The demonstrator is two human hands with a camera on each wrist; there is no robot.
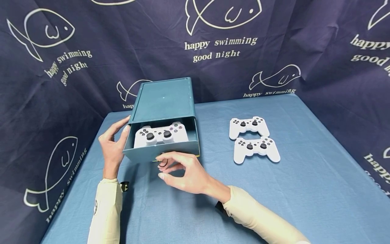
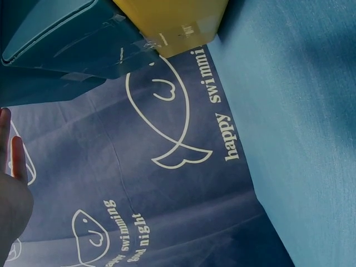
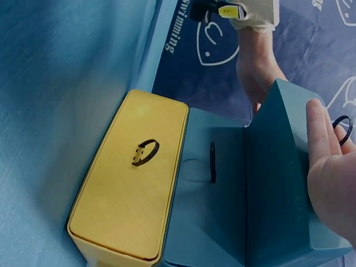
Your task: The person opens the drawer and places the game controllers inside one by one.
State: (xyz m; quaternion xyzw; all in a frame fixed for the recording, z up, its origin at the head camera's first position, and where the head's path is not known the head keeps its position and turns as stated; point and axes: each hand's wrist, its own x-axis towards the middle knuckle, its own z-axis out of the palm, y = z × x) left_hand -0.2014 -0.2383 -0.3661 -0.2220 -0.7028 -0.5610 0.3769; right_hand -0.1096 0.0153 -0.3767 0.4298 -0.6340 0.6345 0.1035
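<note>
A teal drawer cabinet (image 1: 164, 98) stands at the back left of the table. Its top drawer (image 1: 141, 153) is pulled out, and a white game controller (image 1: 160, 138) lies inside, sticks upward. My left hand (image 1: 112, 144) rests against the cabinet's left side near the front, with thumb and fingers extended. At the drawer front is my right hand (image 1: 187, 173); its extended fingers touch the panel beside the black loop handle (image 3: 343, 129), with the thumb held apart. Two more white controllers, a rear one (image 1: 234, 130) and a front one (image 1: 240, 154), lie to the right.
Below the open drawer, the right wrist view shows a closed teal drawer (image 3: 194, 222) and a closed yellow drawer (image 3: 122, 194), each with a black loop. Blue cloth (image 1: 304, 189) covers the table. Dark blue fish-print curtains (image 1: 164, 40) stand behind and at both sides.
</note>
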